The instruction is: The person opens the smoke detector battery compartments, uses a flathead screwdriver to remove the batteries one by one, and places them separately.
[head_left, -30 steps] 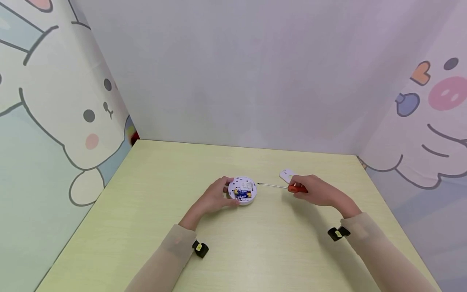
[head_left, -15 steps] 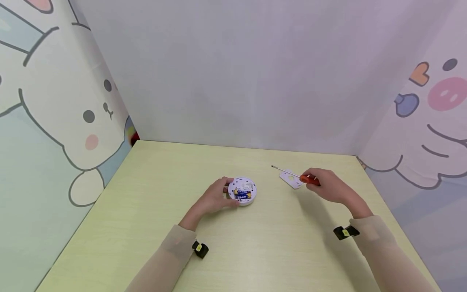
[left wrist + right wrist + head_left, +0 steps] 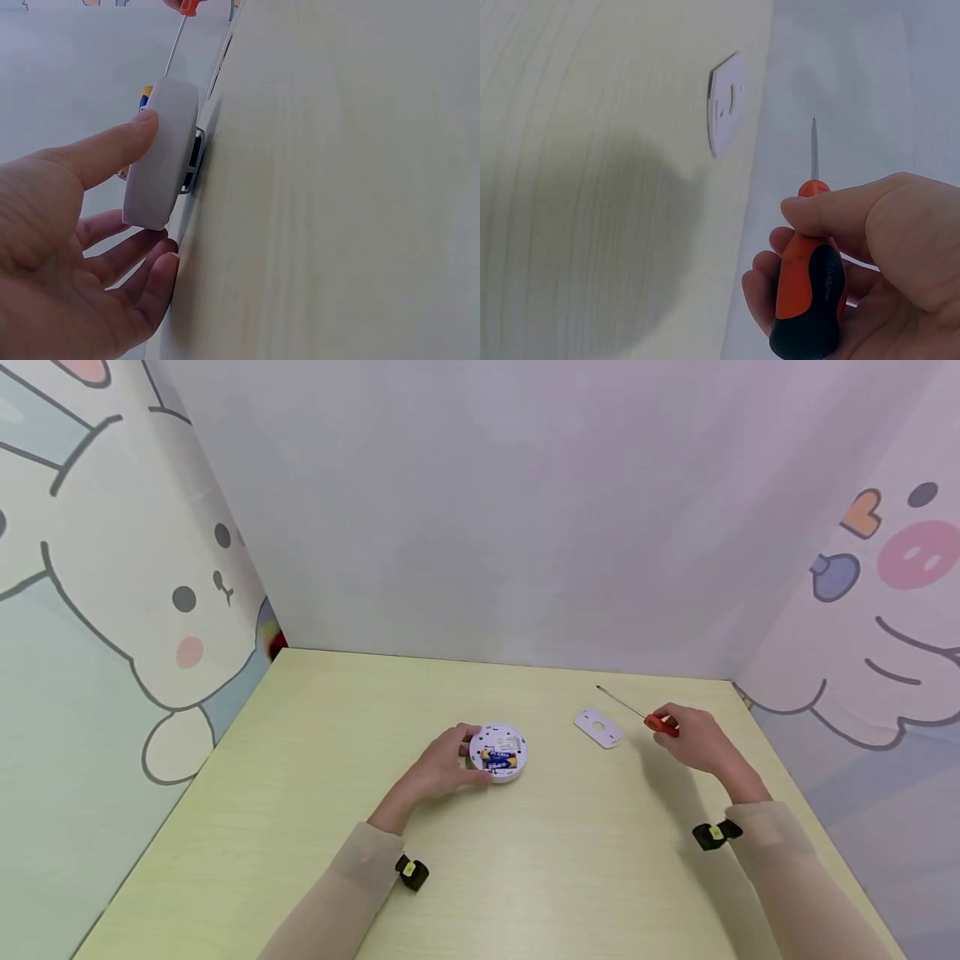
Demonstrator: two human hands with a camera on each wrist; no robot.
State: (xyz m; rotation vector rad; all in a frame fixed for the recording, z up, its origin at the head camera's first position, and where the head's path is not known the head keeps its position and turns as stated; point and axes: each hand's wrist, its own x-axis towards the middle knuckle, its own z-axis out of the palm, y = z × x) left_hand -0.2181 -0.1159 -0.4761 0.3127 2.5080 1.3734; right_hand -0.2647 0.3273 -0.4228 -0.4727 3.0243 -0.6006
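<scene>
A round white smoke alarm (image 3: 512, 741) lies back side up on the table, with batteries (image 3: 498, 762) showing in its open compartment. My left hand (image 3: 437, 767) holds its left edge, thumb on the near side and fingers round the far side. In the left wrist view the vented cap (image 3: 193, 161) faces the table. Raised over the table's right part, my right hand (image 3: 693, 739) grips a screwdriver (image 3: 799, 277) by its orange and black handle. The thin shaft (image 3: 621, 700) points toward the back left.
A flat white mounting plate (image 3: 611, 737) with a central hole lies on the pale wooden table (image 3: 525, 877), between the smoke alarm and my right hand. Cloth-covered walls (image 3: 480, 510) with cartoon animals enclose the table's back and sides.
My right hand has moved right with the screwdriver, whose tip swung away from the smoke alarm toward the back. The mounting plate is now fully uncovered. My left hand and the smoke alarm stay put.
</scene>
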